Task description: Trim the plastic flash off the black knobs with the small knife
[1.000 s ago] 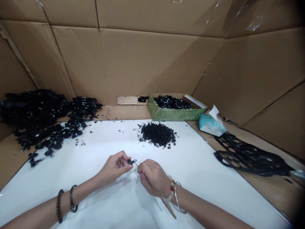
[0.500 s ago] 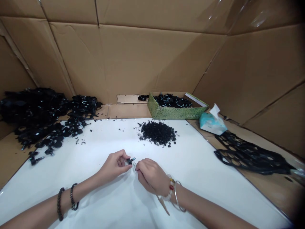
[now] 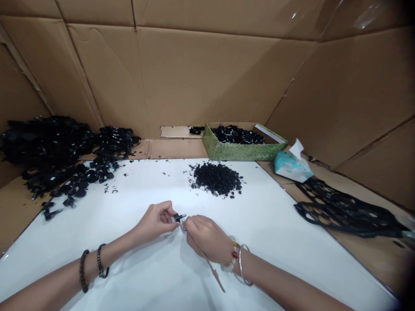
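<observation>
Between the thumb and fingers of my left hand (image 3: 159,219) is a small black plastic-headed screw (image 3: 180,217), its metal shank pointing right. Close beside it, my right hand (image 3: 207,236) is closed round a slim tweezers-like tool (image 3: 215,275). The tool's brownish tapered end sticks out below the palm, and its thin tip is close to the screw. A tiny dark ring (image 3: 184,228) shows by my right fingertips; whether the tip holds it is unclear. Beyond my hands lies a pile of small black rings and clips (image 3: 218,179) on the white tabletop (image 3: 145,272).
A green box (image 3: 243,152) full of black screw parts stands at the back. To its right are a tissue pack (image 3: 293,166) and a black perforated sheet (image 3: 350,211). Black parts (image 3: 48,147) are heaped at left. Cardboard walls (image 3: 207,73) enclose the table.
The view has shifted slightly. My hands stay close together, with the tool's tip still near the screw. The tool's rear end has swung a little left, and a tiny ring shows at my right fingertips.
</observation>
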`<state>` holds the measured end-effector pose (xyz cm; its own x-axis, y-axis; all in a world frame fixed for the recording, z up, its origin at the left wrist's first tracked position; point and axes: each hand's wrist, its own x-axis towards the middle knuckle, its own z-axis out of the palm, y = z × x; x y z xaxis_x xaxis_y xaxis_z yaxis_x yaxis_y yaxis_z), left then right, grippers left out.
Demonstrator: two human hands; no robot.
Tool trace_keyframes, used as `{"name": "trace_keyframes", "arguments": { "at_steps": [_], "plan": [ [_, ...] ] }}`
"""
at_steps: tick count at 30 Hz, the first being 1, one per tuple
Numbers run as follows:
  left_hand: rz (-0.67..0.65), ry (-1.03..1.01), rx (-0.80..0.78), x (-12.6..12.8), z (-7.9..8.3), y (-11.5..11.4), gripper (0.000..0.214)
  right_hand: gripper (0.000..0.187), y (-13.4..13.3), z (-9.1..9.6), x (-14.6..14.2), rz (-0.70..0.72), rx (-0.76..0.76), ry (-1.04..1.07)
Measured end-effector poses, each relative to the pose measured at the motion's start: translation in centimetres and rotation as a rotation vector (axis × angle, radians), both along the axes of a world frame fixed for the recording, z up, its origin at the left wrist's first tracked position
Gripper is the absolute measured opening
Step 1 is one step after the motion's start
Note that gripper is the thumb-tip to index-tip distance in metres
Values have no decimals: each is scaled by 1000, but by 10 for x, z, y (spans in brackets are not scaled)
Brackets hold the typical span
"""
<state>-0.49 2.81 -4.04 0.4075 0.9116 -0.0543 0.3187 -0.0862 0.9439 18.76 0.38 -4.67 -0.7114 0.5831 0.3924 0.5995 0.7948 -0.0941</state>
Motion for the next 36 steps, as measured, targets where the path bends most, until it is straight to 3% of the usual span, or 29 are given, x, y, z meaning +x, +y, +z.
{"name": "trace_keyframes", "arguments": {
  "at_steps": [13,16,18,21,24,28,32,36],
  "plan": [
    [-21,17,-14,0,-1,0,21,20,-1,-1,-5,-60,141,-41],
    [-29,31,3,0,1,-1,20,17,3,-1,-2,-98,27,53],
    [-18,48,2,0,2,-2,19,13,12,1,5,-189,-118,192],
    [-8,68,-21,-1,3,-2,19,10,37,9,27,-471,-260,427],
    [-16,69,-23,-2,3,-2,20,13,70,18,62,-725,-152,538],
    [-16,75,-13,-1,2,-2,20,23,100,20,107,-891,68,424],
    [-14,78,-15,-1,3,-2,20,29,101,14,115,-880,48,395],
    [-24,78,-11,-1,4,-2,19,30,82,14,90,-677,-65,342]
  ]
}}
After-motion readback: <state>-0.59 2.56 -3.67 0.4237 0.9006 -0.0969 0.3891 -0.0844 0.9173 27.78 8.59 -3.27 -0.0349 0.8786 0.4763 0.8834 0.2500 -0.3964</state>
